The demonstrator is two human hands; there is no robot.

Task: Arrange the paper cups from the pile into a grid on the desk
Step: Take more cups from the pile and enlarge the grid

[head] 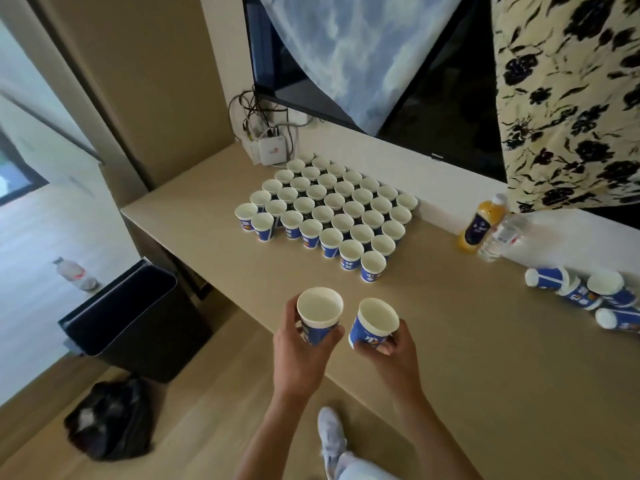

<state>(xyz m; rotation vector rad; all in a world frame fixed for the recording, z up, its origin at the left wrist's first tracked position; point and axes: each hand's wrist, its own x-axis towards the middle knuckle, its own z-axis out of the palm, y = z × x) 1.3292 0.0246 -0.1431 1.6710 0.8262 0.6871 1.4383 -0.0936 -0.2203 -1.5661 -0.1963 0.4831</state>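
Many blue-and-white paper cups stand upright in a tight grid [329,209] on the beige desk [485,341], toward its far left. My left hand [298,355] grips one upright paper cup [319,315] by its side, near the desk's front edge. My right hand [391,351] holds a second cup [375,322], tilted slightly left, just beside the first. Both held cups are empty with their mouths up. A pile of cups [585,296] lies on its side at the desk's right edge.
An orange juice bottle [479,223] and a clear water bottle [502,237] stand right of the grid. A white router [273,150] with cables sits at the back. A black bin [135,317] and a dark bag [110,417] are on the floor to the left.
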